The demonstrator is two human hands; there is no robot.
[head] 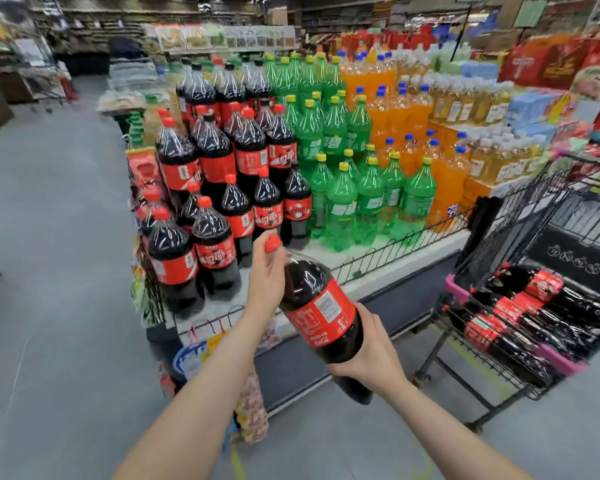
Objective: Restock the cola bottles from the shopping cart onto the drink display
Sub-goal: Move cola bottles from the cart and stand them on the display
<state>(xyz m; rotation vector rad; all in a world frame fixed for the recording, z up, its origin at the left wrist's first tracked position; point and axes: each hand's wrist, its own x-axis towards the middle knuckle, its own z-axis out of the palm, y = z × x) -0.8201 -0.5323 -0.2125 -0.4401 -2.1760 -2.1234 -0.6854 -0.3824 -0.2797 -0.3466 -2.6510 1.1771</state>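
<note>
I hold a large cola bottle (321, 313) tilted in the air in front of the drink display (378, 268). My left hand (267, 275) grips its neck just under the red cap. My right hand (371, 355) cups and grips the lower body. Its cap points up-left toward the stacked cola bottles (215, 174) on the display's left part. Several more cola bottles (534, 310) lie on their sides in the shopping cart (492, 362) at the right.
Green soda bottles (343, 188) and orange soda bottles (406, 109) fill the display to the right of the cola. A low wire rail (371, 258) edges the shelf front. Hanging packets (250, 407) dangle below the display. Grey aisle floor (49, 271) stretches to the left.
</note>
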